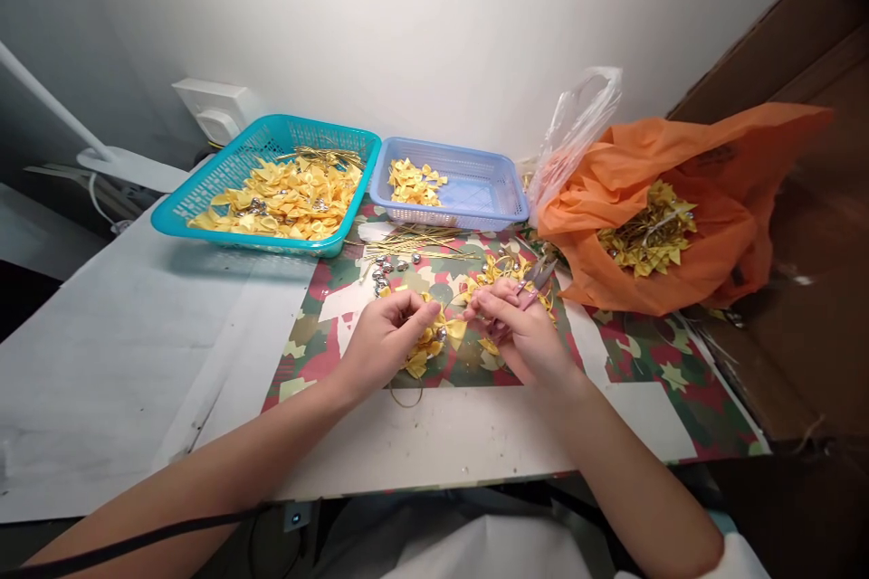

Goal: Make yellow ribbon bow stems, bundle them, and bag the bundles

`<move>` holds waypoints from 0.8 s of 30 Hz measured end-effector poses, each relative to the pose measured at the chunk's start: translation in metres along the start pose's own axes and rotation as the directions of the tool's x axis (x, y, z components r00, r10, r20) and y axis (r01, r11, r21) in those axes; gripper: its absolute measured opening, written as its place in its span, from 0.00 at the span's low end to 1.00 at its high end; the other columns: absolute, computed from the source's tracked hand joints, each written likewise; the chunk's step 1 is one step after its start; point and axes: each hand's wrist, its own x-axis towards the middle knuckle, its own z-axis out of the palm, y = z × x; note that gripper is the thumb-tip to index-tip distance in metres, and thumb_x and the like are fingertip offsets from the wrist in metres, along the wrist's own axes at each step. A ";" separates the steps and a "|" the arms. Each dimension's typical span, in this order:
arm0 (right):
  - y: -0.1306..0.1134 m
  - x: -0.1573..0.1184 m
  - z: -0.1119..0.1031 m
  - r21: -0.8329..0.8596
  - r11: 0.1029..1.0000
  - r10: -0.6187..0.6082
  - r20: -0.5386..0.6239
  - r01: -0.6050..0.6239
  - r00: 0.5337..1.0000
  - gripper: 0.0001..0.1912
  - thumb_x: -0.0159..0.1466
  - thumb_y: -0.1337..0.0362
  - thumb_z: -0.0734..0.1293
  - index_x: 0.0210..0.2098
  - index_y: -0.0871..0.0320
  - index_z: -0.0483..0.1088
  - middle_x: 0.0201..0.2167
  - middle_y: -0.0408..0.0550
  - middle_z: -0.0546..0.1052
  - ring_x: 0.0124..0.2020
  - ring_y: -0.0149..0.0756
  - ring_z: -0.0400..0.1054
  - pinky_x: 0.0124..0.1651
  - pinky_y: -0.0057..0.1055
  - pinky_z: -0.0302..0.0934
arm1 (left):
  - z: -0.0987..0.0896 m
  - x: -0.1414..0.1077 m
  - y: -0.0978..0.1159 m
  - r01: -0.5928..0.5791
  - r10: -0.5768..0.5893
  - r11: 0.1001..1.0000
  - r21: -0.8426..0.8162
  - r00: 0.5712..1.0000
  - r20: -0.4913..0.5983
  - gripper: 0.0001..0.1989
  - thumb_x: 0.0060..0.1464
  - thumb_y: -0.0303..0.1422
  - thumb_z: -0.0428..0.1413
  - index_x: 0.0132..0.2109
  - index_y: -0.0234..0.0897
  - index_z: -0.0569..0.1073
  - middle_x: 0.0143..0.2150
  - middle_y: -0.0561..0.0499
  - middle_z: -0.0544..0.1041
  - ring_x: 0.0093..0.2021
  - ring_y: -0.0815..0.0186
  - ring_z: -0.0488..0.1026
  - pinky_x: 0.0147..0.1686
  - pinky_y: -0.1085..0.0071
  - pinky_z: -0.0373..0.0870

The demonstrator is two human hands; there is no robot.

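My left hand [384,336] is closed, thumb and forefinger pinched at a yellow ribbon bow [456,328] with a small silver bell [442,333] at its middle. My right hand [526,332] is closed beside it, its fingertips near the bow's right end. A pair of small scissors [536,279] is tucked in the right hand, blades pointing up and away. Thin gold wire runs near the fingertips, partly hidden by them. More yellow bows [419,360] lie beneath the left hand, and a further yellow heap [506,270] lies behind the right.
A teal basket [272,242] of yellow ribbon pieces stands at the back left, a blue basket [485,185] beside it. Gold wires [414,242] and loose silver bells [380,276] lie in front. At right, an orange bag [733,226] holds yellow bows. A cardboard surface [807,317] borders the table.
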 end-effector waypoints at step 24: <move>0.083 -0.041 0.020 -0.615 0.722 -0.335 0.090 0.317 0.938 0.18 0.55 0.71 0.65 0.23 0.53 0.48 0.25 0.44 0.71 0.33 0.38 0.67 0.35 0.34 0.59 | -0.021 0.020 0.007 0.046 -0.097 0.959 -0.279 0.980 -0.171 0.11 0.47 0.36 0.63 0.37 0.35 0.76 0.26 0.54 0.74 0.25 0.73 0.66 0.26 0.77 0.63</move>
